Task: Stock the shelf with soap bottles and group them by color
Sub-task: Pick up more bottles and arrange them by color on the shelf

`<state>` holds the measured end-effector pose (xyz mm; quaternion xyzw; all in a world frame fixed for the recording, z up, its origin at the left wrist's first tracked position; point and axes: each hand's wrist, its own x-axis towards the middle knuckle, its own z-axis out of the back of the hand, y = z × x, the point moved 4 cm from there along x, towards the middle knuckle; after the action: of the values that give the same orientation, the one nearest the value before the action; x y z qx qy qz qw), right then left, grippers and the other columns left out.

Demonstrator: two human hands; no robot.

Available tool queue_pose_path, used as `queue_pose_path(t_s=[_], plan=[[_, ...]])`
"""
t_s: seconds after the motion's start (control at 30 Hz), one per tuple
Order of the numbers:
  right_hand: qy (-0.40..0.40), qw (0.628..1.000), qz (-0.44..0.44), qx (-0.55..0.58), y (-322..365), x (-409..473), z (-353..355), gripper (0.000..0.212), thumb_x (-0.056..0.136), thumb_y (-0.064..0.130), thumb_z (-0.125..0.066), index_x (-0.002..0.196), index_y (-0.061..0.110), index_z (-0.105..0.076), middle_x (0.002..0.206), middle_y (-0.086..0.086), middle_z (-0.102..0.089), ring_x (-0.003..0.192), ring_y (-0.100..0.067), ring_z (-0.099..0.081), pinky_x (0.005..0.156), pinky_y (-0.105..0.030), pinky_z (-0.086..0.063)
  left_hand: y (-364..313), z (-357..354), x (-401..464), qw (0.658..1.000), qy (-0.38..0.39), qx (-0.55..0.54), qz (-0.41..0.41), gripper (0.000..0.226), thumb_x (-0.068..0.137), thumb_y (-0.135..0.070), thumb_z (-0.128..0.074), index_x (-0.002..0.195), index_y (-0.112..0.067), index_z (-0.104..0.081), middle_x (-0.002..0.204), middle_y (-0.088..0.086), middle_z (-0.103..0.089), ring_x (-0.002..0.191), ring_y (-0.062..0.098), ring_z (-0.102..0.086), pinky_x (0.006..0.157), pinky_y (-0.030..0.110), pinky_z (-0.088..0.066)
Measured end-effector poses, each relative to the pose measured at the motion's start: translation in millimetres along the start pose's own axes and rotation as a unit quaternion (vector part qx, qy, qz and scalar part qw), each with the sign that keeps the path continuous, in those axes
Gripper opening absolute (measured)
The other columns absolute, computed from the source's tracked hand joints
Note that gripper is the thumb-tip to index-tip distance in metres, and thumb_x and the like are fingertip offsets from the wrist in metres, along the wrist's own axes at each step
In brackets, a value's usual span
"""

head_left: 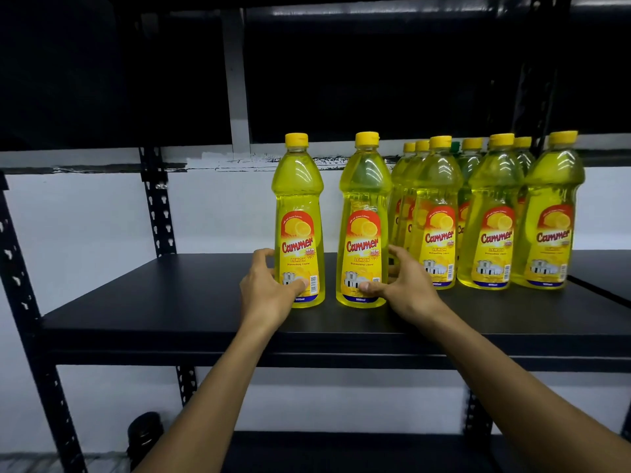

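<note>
Two yellow lemon soap bottles stand upright near the front of the black shelf board (164,302). My left hand (269,288) grips the base of the left bottle (297,213), thumb across its label and fingers curled round its left side. My right hand (406,285) grips the base of the right bottle (363,213) the same way from the right. To their right stands a group of several more yellow bottles (491,213) in rows. A green cap (455,146) shows behind that group.
Perforated black uprights (158,206) frame the rack. The upper shelf edge (375,11) runs overhead and a lower shelf (341,448) lies below. A dark jar (143,435) stands at the lower left. A white wall (85,213) is behind.
</note>
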<state>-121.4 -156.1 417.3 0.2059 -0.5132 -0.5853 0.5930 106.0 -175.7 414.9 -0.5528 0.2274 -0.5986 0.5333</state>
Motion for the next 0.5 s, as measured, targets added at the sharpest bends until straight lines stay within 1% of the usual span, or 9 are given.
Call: queue_pose_path(t_s=[0.1, 0.17, 0.3, 0.4, 0.5], plan=[[-0.019, 0.999, -0.015, -0.025, 1.9, 11.7, -2.6, 0.088, 0.076, 0.016, -0.080, 0.148, 0.015, -0.029, 0.136, -0.010, -0.054, 0.124, -0.027, -0.052, 0.098, -0.042, -0.047, 0.0, -4.7, 11.4, 1.000, 0.015, 0.008, 0.002, 0.066, 0.076, -0.021, -0.082, 0.129, -0.020, -0.043, 0.119, 0.009, -0.064, 0.091, 0.015, -0.062, 0.070, 0.026, -0.050], [-0.032, 0.998, -0.026, -0.039, 3.2, 19.0, -4.6, 0.086, 0.078, 0.015, -0.079, 0.148, 0.013, -0.029, 0.136, -0.010, -0.053, 0.124, -0.028, -0.052, 0.098, -0.041, -0.046, 0.4, -7.8, 19.4, 1.000, 0.024, 0.019, 0.000, 0.066, 0.077, -0.020, -0.082, 0.130, -0.019, -0.043, 0.122, 0.009, -0.063, 0.093, 0.015, -0.061, 0.071, 0.025, -0.048], [-0.056, 0.996, -0.049, -0.043, 1.1, 36.3, -11.9, 0.078, 0.081, 0.013, -0.075, 0.146, 0.012, -0.032, 0.136, -0.012, -0.054, 0.125, -0.031, -0.052, 0.099, -0.044, -0.046, 3.7, -14.3, 34.4, 0.999, 0.031, 0.036, -0.002, 0.067, 0.077, -0.021, -0.082, 0.130, -0.018, -0.042, 0.124, 0.009, -0.061, 0.094, 0.016, -0.060, 0.076, 0.029, -0.051], [-0.067, 0.995, -0.059, -0.050, -4.8, 51.8, -18.8, 0.069, 0.083, 0.012, -0.073, 0.141, 0.013, -0.036, 0.134, -0.012, -0.055, 0.123, -0.031, -0.054, 0.099, -0.045, -0.046, 7.3, -19.8, 43.6, 0.998, 0.035, 0.042, -0.007, 0.066, 0.077, -0.023, -0.081, 0.130, -0.019, -0.041, 0.124, 0.008, -0.062, 0.093, 0.015, -0.060, 0.075, 0.029, -0.051], [-0.069, 0.993, -0.074, -0.055, -12.1, 67.0, -24.1, 0.060, 0.086, 0.012, -0.071, 0.136, 0.011, -0.038, 0.132, -0.013, -0.055, 0.121, -0.031, -0.055, 0.097, -0.043, -0.047, 10.5, -23.5, 50.8, 0.998, 0.041, 0.052, -0.016, 0.067, 0.078, -0.025, -0.081, 0.131, -0.020, -0.040, 0.124, 0.008, -0.062, 0.096, 0.017, -0.063, 0.077, 0.031, -0.053]])
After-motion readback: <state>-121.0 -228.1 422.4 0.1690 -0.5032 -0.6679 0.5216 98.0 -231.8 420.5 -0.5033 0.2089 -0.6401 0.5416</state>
